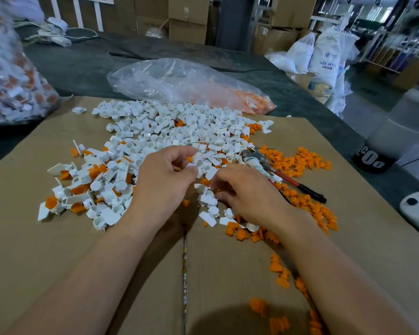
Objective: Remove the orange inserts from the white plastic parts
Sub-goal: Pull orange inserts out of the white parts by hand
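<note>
Far left on the dark desk (82,68): a clear bag (10,81) of mixed white and orange pieces; beside it, on a cardboard sheet (46,250), the heap of white plastic parts (169,126), some with orange showing. At the heap's near edge the left hand (162,180) has its fingers curled, pinching one white part (196,167); the right hand (249,189) has its fingers curled down among pieces, hold cannot be told. Right of it: red-handled pliers (284,177), loose orange inserts (298,160), and far back a white sack (324,61) reading "ABS RESIN".
</note>
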